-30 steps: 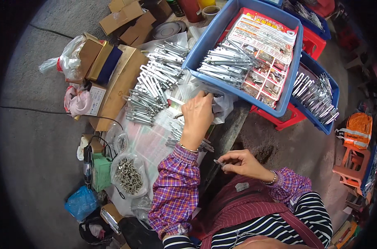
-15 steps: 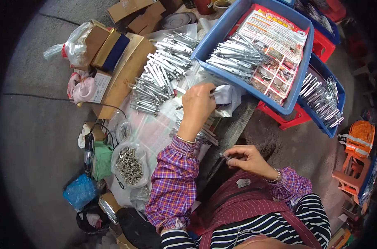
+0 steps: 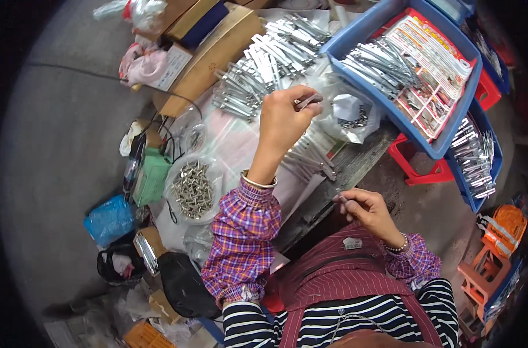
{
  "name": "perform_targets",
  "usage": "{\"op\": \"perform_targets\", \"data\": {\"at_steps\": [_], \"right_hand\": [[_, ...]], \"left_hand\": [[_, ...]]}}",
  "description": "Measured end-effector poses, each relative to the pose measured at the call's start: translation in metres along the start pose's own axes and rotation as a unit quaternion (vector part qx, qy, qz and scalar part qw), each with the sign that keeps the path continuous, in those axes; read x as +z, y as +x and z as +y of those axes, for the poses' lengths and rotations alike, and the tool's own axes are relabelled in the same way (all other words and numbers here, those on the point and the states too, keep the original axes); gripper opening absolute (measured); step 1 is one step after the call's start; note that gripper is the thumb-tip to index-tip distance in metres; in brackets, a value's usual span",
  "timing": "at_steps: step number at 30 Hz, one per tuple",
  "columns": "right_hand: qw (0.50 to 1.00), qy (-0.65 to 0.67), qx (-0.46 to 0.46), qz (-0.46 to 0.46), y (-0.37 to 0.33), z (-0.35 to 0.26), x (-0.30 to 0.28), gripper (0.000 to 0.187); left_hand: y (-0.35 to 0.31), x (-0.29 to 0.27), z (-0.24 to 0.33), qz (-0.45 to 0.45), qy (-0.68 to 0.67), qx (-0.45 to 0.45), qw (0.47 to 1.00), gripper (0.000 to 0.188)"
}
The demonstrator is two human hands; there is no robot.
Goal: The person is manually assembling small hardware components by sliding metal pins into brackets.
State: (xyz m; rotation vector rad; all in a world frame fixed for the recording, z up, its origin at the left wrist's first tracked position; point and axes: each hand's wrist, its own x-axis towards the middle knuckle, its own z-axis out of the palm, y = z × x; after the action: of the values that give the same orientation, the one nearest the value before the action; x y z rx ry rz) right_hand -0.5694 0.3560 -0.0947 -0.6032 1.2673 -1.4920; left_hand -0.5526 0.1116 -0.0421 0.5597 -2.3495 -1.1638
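Note:
My left hand [image 3: 284, 119] is raised over the worktable, its fingers pinched on a flat metal piece [image 3: 303, 103]. Beyond it lies a heap of long silver metal strips [image 3: 275, 52]. More strips [image 3: 310, 156] rest on the table just past my left wrist. To the right of that hand sits an open plastic bag [image 3: 365, 132] with small dark metal parts inside. My right hand [image 3: 368, 211] hovers by the table's near edge, thumb and fingers closed on a tiny thing too small to name. A lined bowl of screws [image 3: 193, 188] stands left of my left forearm.
A blue tray [image 3: 386, 119] with strips and a printed sheet stands at the far right, above a red stool [image 3: 420, 168]. Another blue tray [image 3: 477, 203] holds more strips. A wooden box [image 3: 217, 49], a green box [image 3: 153, 177] and a blue bag [image 3: 109, 220] line the left side.
My left hand has lifted back from beside the plastic bag, and the metal piece now shows in its fingers. The bag's opening has come into sight. My right hand stays pinched; the whole view has shifted.

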Motion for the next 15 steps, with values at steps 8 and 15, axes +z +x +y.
{"op": "perform_targets", "data": {"at_steps": [8, 15], "right_hand": [[0.976, -0.188, -0.102, -0.044, 0.018, -0.014, 0.032, 0.017], [0.927, -0.305, -0.145, -0.165, 0.047, -0.024, 0.089, 0.019]], "left_hand": [[-0.104, -0.098, 0.021, 0.084, -0.116, -0.182, 0.973, 0.012], [-0.23, -0.125, 0.002, 0.197, -0.185, -0.291, 0.918, 0.013]]}}
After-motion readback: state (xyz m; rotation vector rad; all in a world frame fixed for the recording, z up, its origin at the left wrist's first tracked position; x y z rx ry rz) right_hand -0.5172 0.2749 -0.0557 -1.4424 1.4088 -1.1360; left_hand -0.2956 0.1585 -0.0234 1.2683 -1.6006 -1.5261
